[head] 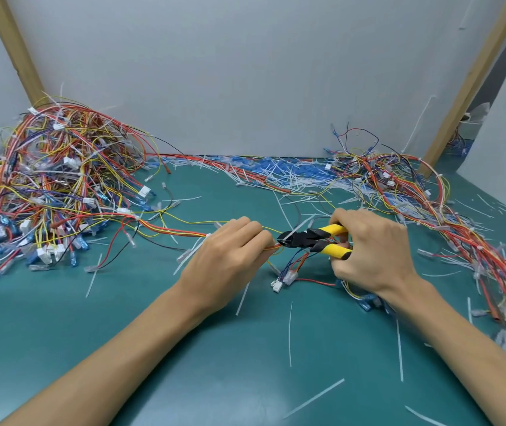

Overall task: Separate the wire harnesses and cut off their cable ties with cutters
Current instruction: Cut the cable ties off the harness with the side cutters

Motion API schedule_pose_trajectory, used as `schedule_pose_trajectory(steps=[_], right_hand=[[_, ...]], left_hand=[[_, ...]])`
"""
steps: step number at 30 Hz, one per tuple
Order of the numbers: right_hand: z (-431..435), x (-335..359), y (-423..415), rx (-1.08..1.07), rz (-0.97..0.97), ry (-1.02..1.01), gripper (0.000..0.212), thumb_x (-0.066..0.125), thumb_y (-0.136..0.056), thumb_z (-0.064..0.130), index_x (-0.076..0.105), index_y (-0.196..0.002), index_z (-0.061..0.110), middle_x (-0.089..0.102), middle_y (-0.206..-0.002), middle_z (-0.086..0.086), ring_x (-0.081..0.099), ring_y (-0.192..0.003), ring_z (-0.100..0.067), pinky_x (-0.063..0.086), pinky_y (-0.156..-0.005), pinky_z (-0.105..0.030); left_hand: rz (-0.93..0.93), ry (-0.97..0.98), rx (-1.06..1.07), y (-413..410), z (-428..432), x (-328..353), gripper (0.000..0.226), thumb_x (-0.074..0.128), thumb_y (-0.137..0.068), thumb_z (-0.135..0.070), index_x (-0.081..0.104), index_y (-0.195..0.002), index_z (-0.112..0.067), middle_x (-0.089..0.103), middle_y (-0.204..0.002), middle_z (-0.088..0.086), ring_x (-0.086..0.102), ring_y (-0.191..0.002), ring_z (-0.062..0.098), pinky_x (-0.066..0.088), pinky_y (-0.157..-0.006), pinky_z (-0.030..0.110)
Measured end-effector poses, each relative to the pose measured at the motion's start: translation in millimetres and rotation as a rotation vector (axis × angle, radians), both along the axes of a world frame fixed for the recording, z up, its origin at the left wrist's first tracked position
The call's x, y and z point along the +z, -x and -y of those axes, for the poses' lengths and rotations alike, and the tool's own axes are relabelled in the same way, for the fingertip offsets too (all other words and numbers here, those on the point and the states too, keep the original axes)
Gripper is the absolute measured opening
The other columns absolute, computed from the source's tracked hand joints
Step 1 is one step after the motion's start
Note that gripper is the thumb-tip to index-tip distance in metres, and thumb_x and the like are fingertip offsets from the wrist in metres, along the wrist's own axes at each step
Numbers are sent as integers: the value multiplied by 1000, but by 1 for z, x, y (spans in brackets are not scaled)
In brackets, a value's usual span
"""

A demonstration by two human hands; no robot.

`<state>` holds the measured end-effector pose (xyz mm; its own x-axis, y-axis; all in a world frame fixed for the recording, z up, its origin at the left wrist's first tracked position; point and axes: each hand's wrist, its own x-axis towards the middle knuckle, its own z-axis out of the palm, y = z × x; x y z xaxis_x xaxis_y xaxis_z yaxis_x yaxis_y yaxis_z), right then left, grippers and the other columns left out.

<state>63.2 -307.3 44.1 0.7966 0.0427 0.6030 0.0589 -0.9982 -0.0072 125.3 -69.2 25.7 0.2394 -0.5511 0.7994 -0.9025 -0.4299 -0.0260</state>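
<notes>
The desk [128,327] fills the lower frame and is strewn with white tie scraps. One pile [45,179] of tangled harnesses sits at the left of the frame. A second pile [430,204] runs down the right edge. A heap [291,175] of cut ties lies at the back centre.

The harness [171,231] in work stretches from the left pile to the frame centre. There the left hand [227,259] grips it, fingers curled round the wires. Its connectors [285,279] lie just below the cutting point. The right hand [374,250] wraps its fingers round the yellow handles of the cutters [313,239]. The black jaws are nearly together, their tips at the wires just beside the left fingertips.

Judged step: cutting a tie off this harness. The tie itself cannot be made out at the jaws.

To do it well:
- Hold the harness taut so the strap stands clear of the wires.
- Catch the strap only in the jaw tips, with no insulation between the blades.
- Keep the left fingertips behind the jaws.
- Squeeze once, firmly.

Main risk: nicking a red or yellow wire.
</notes>
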Motion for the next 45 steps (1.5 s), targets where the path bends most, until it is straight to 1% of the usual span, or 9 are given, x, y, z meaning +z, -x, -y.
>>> schedule_pose_trajectory(steps=[5, 9, 12, 15, 21, 26, 33, 37, 45], right_hand=[[3, -1, -1, 58, -55, -52, 21, 57, -53, 27, 51, -72, 22, 50, -58, 5, 45, -54, -26, 41, -49, -31], [3, -1, -1, 64, -93, -51, 21, 57, -52, 28, 47, -70, 22, 47, -57, 5, 44, -54, -28, 39, -49, -31], [2, -1, -1, 69, -76, -22, 27, 57, -51, 27, 40, -71, 24, 42, -59, 7, 40, -55, -25, 31, -48, -27], [2, -1, -1, 60, -75, 4, 29, 56, -49, 28, 40, -72, 21, 42, -61, 6, 38, -57, -25, 25, -49, -27], [3, -1, 0, 21, -39, 49, 27, 56, -49, 29, 45, -71, 17, 44, -58, 4, 41, -54, -26, 32, -48, -29], [3, -3, -2, 0, -84, 35, 27, 55, -47, 30, 41, -67, 19, 39, -52, 6, 39, -50, -27, 26, -48, -26], [6, -5, -4, -19, -238, -3, 24, 52, -47, 31, 36, -61, 19, 36, -46, 5, 38, -51, -29, 33, -51, -28], [6, -5, -6, -37, -294, -22, 23, 52, -48, 31, 42, -62, 15, 42, -48, 2, 41, -53, -28, 37, -53, -28], [8, -11, -6, -23, -279, -44, 27, 53, -47, 33, 39, -64, 17, 40, -49, 3, 43, -54, -29, 34, -51, -29]], left_hand=[[-26, 13, -38, -1, -1, -1, 23, 63, -97, -12, 67, -77, 0, 58, -71, 8, 50, -64, 28, 42, -59, 34], [-45, 21, -30, -2, -1, -2, 23, 62, -96, -12, 65, -76, -1, 57, -71, 7, 50, -64, 28, 42, -59, 34], [-66, 26, -27, -2, -1, -3, 23, 62, -97, -14, 64, -76, -2, 57, -72, 6, 49, -65, 26, 41, -60, 33], [-92, 25, -32, -2, -1, -4, 24, 60, -97, -15, 64, -77, -3, 57, -73, 5, 50, -66, 26, 42, -61, 33], [-132, 49, -34, -2, 1, -6, 23, 64, -97, -16, 64, -78, -3, 58, -74, 6, 53, -65, 28, 46, -59, 40], [-190, 71, -52, -2, 0, -8, 21, 66, -96, -16, 63, -78, -4, 59, -74, 4, 53, -66, 27, 45, -60, 38], [-253, 79, -44, -3, -1, -10, 19, 68, -95, -19, 65, -81, -6, 60, -76, 0, 53, -68, 23, 42, -62, 31], [-262, 64, -37, -4, -2, -11, 18, 68, -94, -20, 65, -82, -7, 61, -78, -1, 53, -70, 21, 43, -63, 31], [-312, 57, -20, -2, -1, -11, 16, 69, -94, -20, 65, -84, -8, 60, -80, -2, 50, -71, 17, 43, -65, 29]])
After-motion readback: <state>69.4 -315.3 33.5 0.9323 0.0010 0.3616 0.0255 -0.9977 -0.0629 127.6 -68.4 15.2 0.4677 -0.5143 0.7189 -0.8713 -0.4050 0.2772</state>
